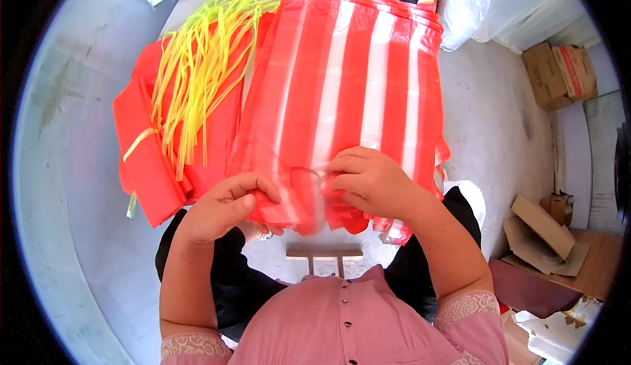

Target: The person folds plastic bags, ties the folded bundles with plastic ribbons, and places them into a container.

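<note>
A stack of flat red plastic bags with white stripes lies before me, its near edge loose and crumpled. My left hand is at the near left corner. Its upper fingers curl over the plastic, and a ringed finger shows beneath the edge. Right of it, my right hand pinches the near edge with bent fingers; the fingertips are partly covered by plastic. Between both hands the film is blurred. Left of the stack, a bundle of yellow-green strips lies on folded red plastic, which has a yellow tie around it.
The bags rest on a light surface. A small wooden stool stands between my knees. Cardboard boxes sit on the floor at right, with opened cardboard nearer. White plastic sacks stand behind the stack.
</note>
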Demonstrator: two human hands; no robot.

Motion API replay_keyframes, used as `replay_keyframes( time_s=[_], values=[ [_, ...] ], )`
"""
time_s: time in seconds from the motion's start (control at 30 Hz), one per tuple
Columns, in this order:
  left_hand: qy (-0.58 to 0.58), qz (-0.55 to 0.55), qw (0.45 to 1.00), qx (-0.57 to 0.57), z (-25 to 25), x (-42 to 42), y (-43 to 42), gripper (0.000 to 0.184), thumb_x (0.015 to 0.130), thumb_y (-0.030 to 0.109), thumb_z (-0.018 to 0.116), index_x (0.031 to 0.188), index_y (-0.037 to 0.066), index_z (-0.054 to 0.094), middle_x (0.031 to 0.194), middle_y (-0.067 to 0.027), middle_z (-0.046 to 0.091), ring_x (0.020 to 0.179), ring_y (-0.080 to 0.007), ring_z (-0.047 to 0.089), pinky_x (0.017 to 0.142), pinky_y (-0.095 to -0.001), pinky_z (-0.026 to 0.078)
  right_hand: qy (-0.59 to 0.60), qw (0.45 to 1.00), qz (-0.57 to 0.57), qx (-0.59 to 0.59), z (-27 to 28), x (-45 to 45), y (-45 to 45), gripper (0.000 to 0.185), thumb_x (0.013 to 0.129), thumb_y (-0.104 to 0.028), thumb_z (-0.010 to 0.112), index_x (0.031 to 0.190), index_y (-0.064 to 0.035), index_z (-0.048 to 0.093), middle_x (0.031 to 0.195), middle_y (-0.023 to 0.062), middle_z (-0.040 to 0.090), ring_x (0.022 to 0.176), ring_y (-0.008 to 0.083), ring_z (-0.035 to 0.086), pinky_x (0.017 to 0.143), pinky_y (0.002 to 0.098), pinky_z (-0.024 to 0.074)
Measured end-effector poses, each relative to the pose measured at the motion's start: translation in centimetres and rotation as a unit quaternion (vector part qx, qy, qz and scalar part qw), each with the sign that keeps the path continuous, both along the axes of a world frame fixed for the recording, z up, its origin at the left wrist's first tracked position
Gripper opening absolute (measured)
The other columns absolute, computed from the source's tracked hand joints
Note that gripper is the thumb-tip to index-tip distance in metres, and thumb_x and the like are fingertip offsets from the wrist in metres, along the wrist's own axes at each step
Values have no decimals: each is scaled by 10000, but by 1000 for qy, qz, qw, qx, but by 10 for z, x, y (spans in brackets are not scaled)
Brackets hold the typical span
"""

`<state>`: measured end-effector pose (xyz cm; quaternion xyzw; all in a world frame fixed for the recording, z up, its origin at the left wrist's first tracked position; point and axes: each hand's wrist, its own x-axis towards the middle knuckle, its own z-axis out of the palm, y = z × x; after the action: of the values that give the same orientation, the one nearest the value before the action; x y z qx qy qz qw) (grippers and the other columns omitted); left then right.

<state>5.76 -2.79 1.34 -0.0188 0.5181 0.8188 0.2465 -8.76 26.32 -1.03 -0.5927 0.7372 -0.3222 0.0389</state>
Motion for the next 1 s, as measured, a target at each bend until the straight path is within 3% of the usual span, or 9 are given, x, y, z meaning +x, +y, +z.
replay_keyframes(
  time_s=[0.13,0.23,0.33,0.43,0.53,0.73,0.83,0.93,1.0],
  values=[
    [35,33,998,-42,11,-10,13,360,1089,320,562,1224,-11,610,1164,-75,646,1038,-208,720,818,-326,602,9,1000,-8,4,4,1,1,104,778,-102,700,868,-50,694,1030,100,696,994,311,664,850,416,564],
    [49,53,983,-167,7,-29,24,391,1100,380,546,1198,8,616,1160,-53,631,985,-172,701,806,-323,591,40,998,-13,43,8,3,4,90,783,-122,685,848,-61,680,940,81,640,920,294,644,782,408,557],
    [-13,90,982,-169,4,-49,48,469,1129,464,436,1157,32,617,1129,-110,676,852,-204,727,763,-323,597,75,996,1,49,6,4,6,90,787,-145,670,848,-78,673,882,69,599,883,279,636,734,402,553],
    [-56,87,968,-227,0,-71,65,471,1143,459,396,1147,34,599,1003,-111,690,733,-216,729,669,-325,606,88,995,3,50,3,6,8,102,785,-155,666,864,-92,675,871,59,593,868,266,640,709,392,556],
    [-9,55,956,-287,-7,-85,72,508,1140,489,386,1167,31,603,914,-100,695,736,-204,731,671,-325,599,95,994,-5,46,2,8,10,103,779,-155,666,865,-99,670,868,49,592,854,250,643,695,380,558],
    [0,62,952,-301,-7,-91,82,631,1142,548,300,1354,46,616,863,-78,683,672,-146,649,614,-287,519,114,993,-26,-8,9,6,12,173,694,-85,737,863,-109,705,795,5,558,767,191,621,606,334,532],
    [-5,49,962,-269,-13,-94,81,625,1126,542,379,1256,-8,648,958,-82,673,826,-139,600,749,-320,522,120,992,-28,-20,9,6,11,169,693,-85,736,855,-116,703,801,3,549,768,188,618,608,325,527],
    [-4,26,954,-298,4,-94,89,728,1135,595,221,1450,46,580,741,-20,565,596,-119,478,589,-282,409,130,991,-28,-13,8,7,10,165,695,-82,736,852,-122,703,822,2,555,774,188,617,611,321,525],
    [8,12,949,-315,9,-97,89,766,1128,614,197,1472,39,567,702,-15,526,589,-119,460,582,-293,395,134,991,-27,-9,7,8,10,129,716,-106,718,843,-114,692,866,15,579,801,205,620,633,337,535]
  ],
)
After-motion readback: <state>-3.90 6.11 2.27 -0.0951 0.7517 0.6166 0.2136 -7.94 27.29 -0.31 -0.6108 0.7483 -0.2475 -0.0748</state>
